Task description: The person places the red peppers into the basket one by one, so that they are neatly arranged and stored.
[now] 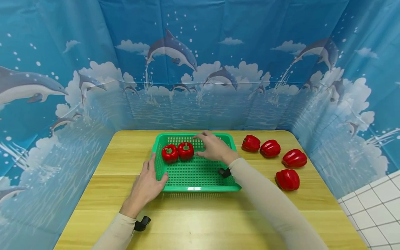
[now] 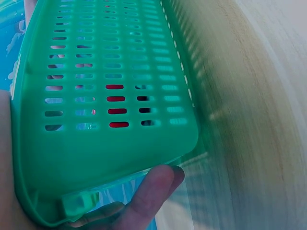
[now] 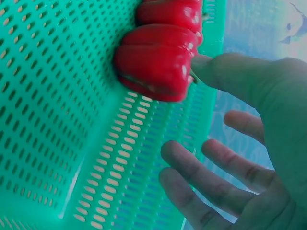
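Observation:
A green plastic basket (image 1: 193,173) stands on the wooden table, with two red bell peppers upright inside it at the back left, the left pepper (image 1: 169,155) beside the right pepper (image 1: 186,152). My left hand (image 1: 147,184) holds the basket's left side near the front corner, its thumb over the rim and its fingers along the outside. Low in the left wrist view, fingertips (image 2: 156,187) show against the basket's end. Above the basket's right half, my right hand (image 1: 214,147) has its fingers spread with nothing between them. Its thumb (image 3: 216,69) overlaps the nearer pepper (image 3: 153,60) in the right wrist view.
Several more red bell peppers (image 1: 294,158) lie on their sides on the table (image 1: 125,149) right of the basket. A blue dolphin-print curtain (image 1: 200,107) hangs along the back and both sides. White tiles (image 1: 372,208) show at the lower right.

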### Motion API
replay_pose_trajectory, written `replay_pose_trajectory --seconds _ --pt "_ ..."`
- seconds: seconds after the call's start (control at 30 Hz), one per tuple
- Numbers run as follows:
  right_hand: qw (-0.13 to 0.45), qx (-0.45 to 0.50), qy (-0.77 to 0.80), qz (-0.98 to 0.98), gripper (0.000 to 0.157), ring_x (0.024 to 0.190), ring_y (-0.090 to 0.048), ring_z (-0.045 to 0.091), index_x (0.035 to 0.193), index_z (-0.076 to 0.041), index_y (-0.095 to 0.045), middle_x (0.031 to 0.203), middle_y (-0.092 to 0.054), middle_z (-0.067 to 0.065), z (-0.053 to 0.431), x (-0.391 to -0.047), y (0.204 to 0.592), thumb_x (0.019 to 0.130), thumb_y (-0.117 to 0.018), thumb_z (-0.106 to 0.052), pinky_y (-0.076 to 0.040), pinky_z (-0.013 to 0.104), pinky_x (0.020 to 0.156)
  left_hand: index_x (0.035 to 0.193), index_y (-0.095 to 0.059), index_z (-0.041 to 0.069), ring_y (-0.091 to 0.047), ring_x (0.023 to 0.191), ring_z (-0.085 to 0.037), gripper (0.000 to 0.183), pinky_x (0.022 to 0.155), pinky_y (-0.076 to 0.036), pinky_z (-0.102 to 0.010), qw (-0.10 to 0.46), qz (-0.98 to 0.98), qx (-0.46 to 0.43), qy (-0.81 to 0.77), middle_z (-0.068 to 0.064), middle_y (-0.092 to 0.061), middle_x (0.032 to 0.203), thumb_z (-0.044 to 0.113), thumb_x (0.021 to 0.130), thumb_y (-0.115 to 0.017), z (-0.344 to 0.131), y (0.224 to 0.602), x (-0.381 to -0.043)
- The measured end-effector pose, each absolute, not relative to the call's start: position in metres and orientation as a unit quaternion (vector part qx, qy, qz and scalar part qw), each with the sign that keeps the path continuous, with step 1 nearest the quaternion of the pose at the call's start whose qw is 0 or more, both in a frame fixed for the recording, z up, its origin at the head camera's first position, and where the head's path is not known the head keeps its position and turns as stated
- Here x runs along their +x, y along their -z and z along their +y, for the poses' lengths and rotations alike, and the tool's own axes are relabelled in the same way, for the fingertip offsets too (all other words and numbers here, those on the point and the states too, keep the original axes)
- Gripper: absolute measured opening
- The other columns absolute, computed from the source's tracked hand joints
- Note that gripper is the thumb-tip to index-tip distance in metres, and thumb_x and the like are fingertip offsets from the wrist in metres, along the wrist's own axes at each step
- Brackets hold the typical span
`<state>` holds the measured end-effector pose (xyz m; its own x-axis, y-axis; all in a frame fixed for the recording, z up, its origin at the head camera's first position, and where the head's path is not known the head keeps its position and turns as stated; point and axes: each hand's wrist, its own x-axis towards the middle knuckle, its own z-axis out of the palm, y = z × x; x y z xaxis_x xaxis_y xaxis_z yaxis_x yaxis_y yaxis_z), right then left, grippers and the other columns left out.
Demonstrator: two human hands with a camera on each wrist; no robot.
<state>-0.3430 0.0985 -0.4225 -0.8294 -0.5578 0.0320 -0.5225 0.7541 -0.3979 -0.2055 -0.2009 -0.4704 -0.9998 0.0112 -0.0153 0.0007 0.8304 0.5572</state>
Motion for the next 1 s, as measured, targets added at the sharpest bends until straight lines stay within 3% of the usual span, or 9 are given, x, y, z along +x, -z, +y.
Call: replay_pose_trajectory --seconds 0.13,0.3,0.53,1.0 --pt "0.043 -0.288 0.184 0.939 0.069 0.126 -0.076 0.034 0.168 -0.026 -0.063 0.166 -0.059 0.015 0.110 -0.341 0.415 0.106 -0.088 -0.043 -0.066 0.057 0.102 0.189 -0.001 0.011 -0.062 0.066 -0.029 0.107 0.056 -0.049 -0.038 0.007 0.957 0.004 -0.290 -0.033 -0.038 0.179 0.046 0.113 -0.068 -0.202 0.471 -0.207" --pt "0.042 -0.291 0.195 0.936 0.070 0.127 -0.077 0.036 0.169 -0.023 -0.062 0.162 -0.060 0.016 0.128 -0.343 0.410 0.106 -0.089 -0.040 -0.067 0.054 0.099 0.189 -0.003 0.010 -0.065 0.070 -0.030 0.106 0.057 -0.051 -0.038 0.000 0.958 0.005 -0.287 -0.033 -0.039 0.178 0.046 0.113 -0.068 -0.202 0.470 -0.207" --pt "0.053 -0.279 0.225 0.932 0.069 0.134 -0.072 0.039 0.168 -0.020 -0.062 0.164 -0.059 0.018 0.159 -0.346 0.405 0.107 -0.088 -0.037 -0.064 0.060 0.107 0.189 -0.003 0.009 -0.066 0.072 -0.029 0.106 0.058 -0.051 -0.037 0.001 0.957 0.003 -0.289 -0.033 -0.040 0.178 0.045 0.113 -0.068 -0.201 0.470 -0.205" --pt "0.002 -0.253 0.251 0.934 0.058 0.141 -0.065 0.049 0.164 -0.013 -0.067 0.159 -0.060 0.022 0.230 -0.362 0.417 0.111 -0.083 -0.033 -0.058 0.071 0.114 0.189 -0.004 0.008 -0.060 0.065 -0.026 0.106 0.055 -0.048 -0.037 0.003 0.957 0.008 -0.289 -0.035 -0.041 0.177 0.043 0.113 -0.069 -0.201 0.470 -0.204"
